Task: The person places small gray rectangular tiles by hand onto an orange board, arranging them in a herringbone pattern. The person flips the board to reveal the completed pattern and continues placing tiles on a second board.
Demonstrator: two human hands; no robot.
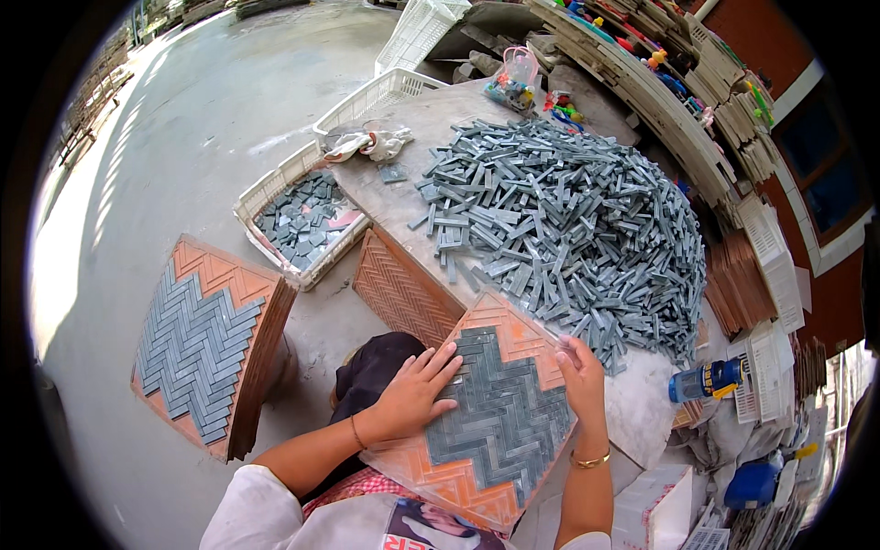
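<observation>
An orange herringbone-grooved tray [431,472] leans across my lap, its middle filled with grey strip tiles [500,408] set in zigzag rows. Orange grooves show bare at its top and bottom corners. My left hand [412,390] lies over the tray's left side, fingers stretched out flat and touching the tiles. At the right edge, my right hand [584,374] grips the tray, thumb on top and fingers curled at the rim. Beyond it, a big heap of loose grey strip tiles [568,229] covers the worktable [403,197].
At left stands a stack of trays [247,385], the top one tiled. A white crate [252,206] holds square tile pieces. An orange tray [403,284] leans against the table. White gloves [371,144] lie at the far edge; a blue bottle [706,380] lies at right.
</observation>
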